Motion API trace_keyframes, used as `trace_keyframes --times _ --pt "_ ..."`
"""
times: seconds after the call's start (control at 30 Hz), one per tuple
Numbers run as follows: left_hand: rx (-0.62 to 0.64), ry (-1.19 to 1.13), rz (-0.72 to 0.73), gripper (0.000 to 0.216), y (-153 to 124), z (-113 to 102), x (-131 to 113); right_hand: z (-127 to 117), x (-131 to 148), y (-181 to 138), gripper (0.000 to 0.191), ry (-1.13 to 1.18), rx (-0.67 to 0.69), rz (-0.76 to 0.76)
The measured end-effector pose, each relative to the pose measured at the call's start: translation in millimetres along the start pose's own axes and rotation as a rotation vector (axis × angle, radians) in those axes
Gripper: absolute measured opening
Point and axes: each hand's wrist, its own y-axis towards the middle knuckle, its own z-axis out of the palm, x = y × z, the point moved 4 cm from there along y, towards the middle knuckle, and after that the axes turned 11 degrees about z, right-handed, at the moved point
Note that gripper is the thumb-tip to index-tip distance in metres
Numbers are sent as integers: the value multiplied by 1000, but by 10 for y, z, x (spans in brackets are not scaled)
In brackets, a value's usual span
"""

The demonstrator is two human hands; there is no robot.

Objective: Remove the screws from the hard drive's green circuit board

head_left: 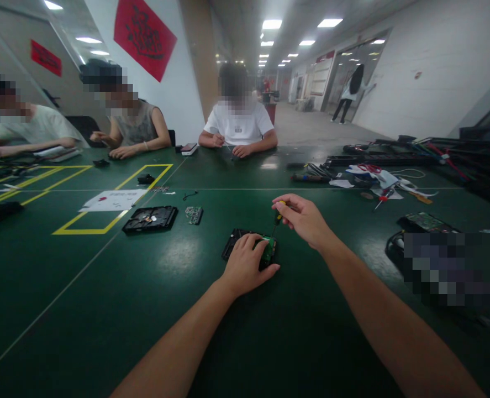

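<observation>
In the head view, my left hand (pixel 247 264) lies over a small black case (pixel 229 241), its fingers across the top and its thumb along the near right side. A green circuit board (pixel 268 250) shows in the case, partly hidden under those fingers. My right hand (pixel 300 216) pinches the yellow and black handle of a screwdriver (pixel 277 218). The screwdriver stands nearly upright, with its shaft pointing down at the board's far right part. Whether the tip sits in a screw is too small to tell.
To the left are a loose circuit board (pixel 194 215), an opened black case (pixel 150 219) and a paper sheet (pixel 112 200). A red-handled screwdriver (pixel 383 198), cables (pixel 317 172) and a larger device (pixel 427 232) lie right. Several people sit across the green table (pixel 145 298).
</observation>
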Motion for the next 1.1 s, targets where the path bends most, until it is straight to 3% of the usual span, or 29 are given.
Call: trace_keyframes --times 0.23,0.57,0.67,0.87,1.1 --pt "-8 7 -14 52 13 30 10 -2 14 -32 27 5 -57 -2" --pt "-15 -3 -7 51 7 20 16 12 33 -23 24 45 2 -39" --pt "-11 12 -4 52 6 20 16 32 40 -44 21 -100 -26 -113" --pt "-5 7 -9 53 1 7 10 70 172 -160 25 -590 -245 -443" --pt "14 9 10 65 -14 10 0 80 195 -217 22 -705 -318 -473"
